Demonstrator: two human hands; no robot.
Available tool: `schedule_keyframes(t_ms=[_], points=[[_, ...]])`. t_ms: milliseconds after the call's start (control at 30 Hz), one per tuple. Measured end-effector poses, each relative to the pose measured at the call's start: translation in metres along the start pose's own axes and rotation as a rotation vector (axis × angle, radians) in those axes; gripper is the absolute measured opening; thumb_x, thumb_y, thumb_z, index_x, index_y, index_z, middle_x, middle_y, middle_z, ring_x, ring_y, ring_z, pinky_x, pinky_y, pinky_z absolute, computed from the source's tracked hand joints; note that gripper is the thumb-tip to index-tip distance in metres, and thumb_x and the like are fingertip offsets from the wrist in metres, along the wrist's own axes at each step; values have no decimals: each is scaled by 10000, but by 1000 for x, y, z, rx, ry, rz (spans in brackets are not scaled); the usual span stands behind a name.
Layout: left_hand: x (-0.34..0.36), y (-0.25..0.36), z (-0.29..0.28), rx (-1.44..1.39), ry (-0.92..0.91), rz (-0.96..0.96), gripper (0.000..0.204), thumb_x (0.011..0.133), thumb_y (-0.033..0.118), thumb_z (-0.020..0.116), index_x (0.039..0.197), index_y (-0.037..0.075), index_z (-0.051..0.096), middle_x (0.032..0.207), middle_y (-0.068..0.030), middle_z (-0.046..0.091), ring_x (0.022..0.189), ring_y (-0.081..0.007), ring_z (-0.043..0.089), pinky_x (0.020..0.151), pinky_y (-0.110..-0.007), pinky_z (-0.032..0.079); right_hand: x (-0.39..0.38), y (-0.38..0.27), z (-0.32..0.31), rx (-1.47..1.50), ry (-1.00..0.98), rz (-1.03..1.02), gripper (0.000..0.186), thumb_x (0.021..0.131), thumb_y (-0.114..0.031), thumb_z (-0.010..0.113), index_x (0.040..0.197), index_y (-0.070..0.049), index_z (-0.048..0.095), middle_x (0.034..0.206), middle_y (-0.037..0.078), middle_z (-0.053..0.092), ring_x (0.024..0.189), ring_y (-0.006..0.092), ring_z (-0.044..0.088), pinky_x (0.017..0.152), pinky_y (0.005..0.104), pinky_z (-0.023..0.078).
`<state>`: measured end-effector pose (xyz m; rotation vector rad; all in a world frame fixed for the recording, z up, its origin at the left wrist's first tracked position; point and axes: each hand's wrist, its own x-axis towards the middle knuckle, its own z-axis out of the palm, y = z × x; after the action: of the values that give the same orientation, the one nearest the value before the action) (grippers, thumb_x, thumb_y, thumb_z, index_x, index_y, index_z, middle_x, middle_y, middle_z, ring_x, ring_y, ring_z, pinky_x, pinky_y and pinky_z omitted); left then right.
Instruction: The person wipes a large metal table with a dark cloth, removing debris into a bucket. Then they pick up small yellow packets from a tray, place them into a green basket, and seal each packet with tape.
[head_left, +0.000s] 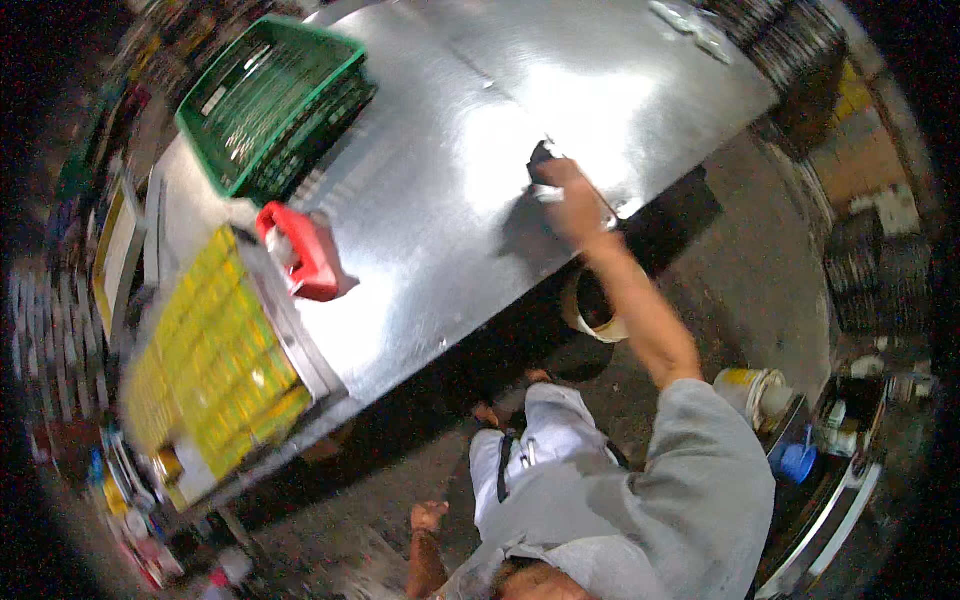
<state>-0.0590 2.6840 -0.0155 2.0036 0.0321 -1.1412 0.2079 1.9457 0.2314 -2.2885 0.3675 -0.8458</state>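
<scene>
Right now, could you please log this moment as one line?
right hand: pressing dark object on steel table | left hand: low, holding nothing | nearby: green crate, red item

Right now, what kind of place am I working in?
Probably a workshop or a food-prep or packing area. A large metal table bears a green plastic crate and a tray of yellow packages. The floor is rough concrete, with buckets near it. Your right hand presses a dark object on the table.
</scene>
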Motion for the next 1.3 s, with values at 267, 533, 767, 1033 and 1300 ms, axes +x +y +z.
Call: schedule_keyframes(t_ms=[267, 533, 767, 1033, 1300], points=[[18, 93, -133, 159, 296, 6, 387, 867, 368, 694, 1093, 55, 689, 985, -108, 701, 897, -211, 671, 779, -351, 521, -16, 74, -15, -120, 25, 62, 268, 844, -49, 544, 1018, -66, 748, 1018, 156, 715, 942, 294, 690, 857, 386, 536], [12, 7, -66, 11, -49, -334, 360, 881, 278, 703, 1160, 53, 668, 1102, -126, 682, 986, -228, 669, 868, -371, 511, -15, 106, -144, -651, 125, 28, 402, 733, 24, 564, 1113, -16, 687, 1103, 206, 639, 1046, 385, 604, 921, 419, 495], [133, 257, -36, 21, 80, 170, 336, 890, 205, 710, 1171, 29, 658, 1093, -128, 690, 1019, -229, 668, 892, -335, 509, 22, 65, 21, -436, -311, -348, 404, 732, 0, 606, 1063, -204, 716, 1092, 116, 659, 990, 321, 640, 829, 419, 516], [73, 159, -1, 243, 304, -318, 298, 908, 258, 686, 1070, 9, 666, 1034, -139, 687, 966, -267, 670, 874, -363, 514, 127, 420, -281, -743, 230, 654, 355, 939, -284, 553, 1147, -30, 689, 1207, 196, 658, 1072, 347, 646, 937, 450, 490], [151, 285, 99, 293, 175, -192, 358, 887, 333, 691, 1064, 23, 675, 1043, -156, 686, 988, -287, 666, 875, -399, 511, 230, 281, -64, -425, -275, -558, 426, 825, -42, 573, 1176, -249, 695, 1276, 78, 615, 1143, 272, 598, 972, 435, 480]])
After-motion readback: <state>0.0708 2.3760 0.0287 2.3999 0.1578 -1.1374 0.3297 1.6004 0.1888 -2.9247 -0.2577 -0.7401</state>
